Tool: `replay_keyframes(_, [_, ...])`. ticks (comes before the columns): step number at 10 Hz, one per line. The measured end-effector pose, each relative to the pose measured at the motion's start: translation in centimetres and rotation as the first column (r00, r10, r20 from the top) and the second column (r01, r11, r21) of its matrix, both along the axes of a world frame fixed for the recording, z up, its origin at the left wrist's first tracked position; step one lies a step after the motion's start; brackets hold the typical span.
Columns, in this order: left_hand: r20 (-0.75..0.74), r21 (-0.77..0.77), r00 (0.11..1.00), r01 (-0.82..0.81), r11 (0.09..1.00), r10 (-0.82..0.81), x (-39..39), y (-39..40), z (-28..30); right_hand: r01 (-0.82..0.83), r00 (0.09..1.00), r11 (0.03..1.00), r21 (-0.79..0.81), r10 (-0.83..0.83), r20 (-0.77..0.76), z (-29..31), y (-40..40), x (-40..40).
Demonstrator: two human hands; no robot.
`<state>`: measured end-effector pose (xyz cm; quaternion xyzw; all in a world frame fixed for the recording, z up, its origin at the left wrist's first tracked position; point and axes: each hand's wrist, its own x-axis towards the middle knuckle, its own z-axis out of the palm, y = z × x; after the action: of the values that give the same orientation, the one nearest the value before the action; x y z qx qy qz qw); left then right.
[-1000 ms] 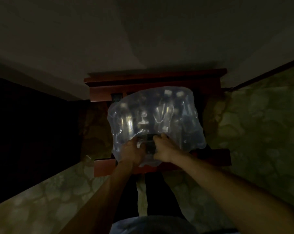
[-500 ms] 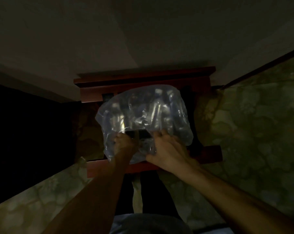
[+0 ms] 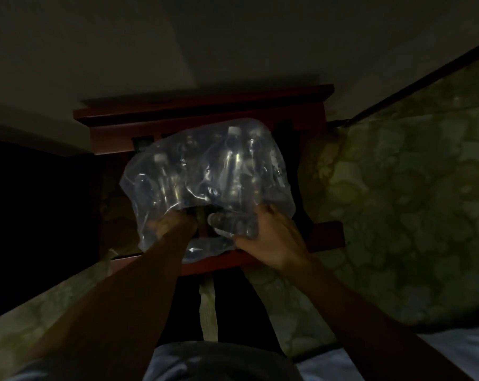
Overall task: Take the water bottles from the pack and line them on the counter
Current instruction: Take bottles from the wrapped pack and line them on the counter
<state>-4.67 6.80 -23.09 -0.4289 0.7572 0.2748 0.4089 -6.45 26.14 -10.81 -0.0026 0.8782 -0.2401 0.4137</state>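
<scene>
Your right hand [image 3: 274, 237] has its grip curled round a bottle [image 3: 233, 224] lying on its side at the torn mouth of the pack [image 3: 205, 171]; your left hand [image 3: 167, 226] is pushed inside the film, and whether it is spread or pinching you cannot tell through the plastic; the pack sits on the dark red wooden bench [image 3: 211, 119], its remaining bottles upright under the wrap, white caps showing; expect each full bottle to be weighty for its size, smooth and likely slippery, thin-walled enough to dent; take it round the middle; the loose, soft film is what snags, draped over the opening; patterned fabric [image 3: 397, 202] crowds the right side.
</scene>
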Motion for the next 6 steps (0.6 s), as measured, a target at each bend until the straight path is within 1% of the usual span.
replay_keyframes(1, [-0.081,0.055,0.993,-0.081,0.995,0.085,0.3,0.0,-0.6,0.029,1.000,1.000,-0.008,-0.029,0.012,-0.1,0.1,-0.1])
replay_keyframes(2, [-0.107,0.087,0.971,-0.204,0.975,0.212,0.5,0.2,0.3,0.040,0.999,0.999,-0.004,-0.040,0.020,0.0,-0.1,0.0])
replay_keyframes(3, [-0.171,0.105,0.954,-0.229,0.968,0.244,0.2,0.9,2.3,0.020,1.000,1.000,0.015,-0.021,0.024,0.6,-0.2,0.1])
replay_keyframes(4, [-0.175,0.096,0.949,-0.250,0.964,0.263,0.4,1.5,5.0,-0.019,1.000,0.997,0.079,0.017,0.017,1.3,-0.4,0.1])
replay_keyframes(5, [-0.231,0.129,0.939,-0.231,0.964,0.256,0.9,1.6,7.4,-0.049,0.999,0.992,0.114,0.048,0.009,2.0,-1.2,0.2])
replay_keyframes(6, [-0.253,0.141,0.935,-0.219,0.965,0.249,1.1,1.5,9.6,-0.017,1.000,0.991,0.130,0.020,-0.024,2.7,-2.2,0.5])
